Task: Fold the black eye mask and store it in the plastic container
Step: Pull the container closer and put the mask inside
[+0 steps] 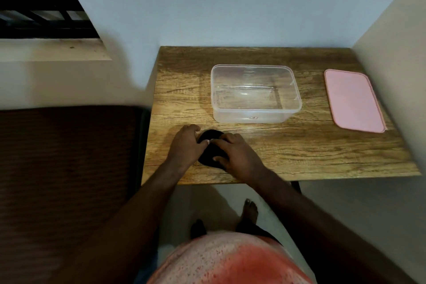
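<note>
Lying: the black eye mask (207, 155) is sitting bunched on the table (311, 152), near its front edge.
Left hand (186, 143): is pinching the mask's left side.
Right hand (235, 152): is gripping its right side, fingers curled.
Plastic container (251, 116): is standing open just behind.
Pink lid (353, 100): is lying well apart, far right.

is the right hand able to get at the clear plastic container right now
Probably yes: the clear rectangular plastic container stands open just beyond the right hand, only bare wooden table between them, though that hand holds the black eye mask.
</note>
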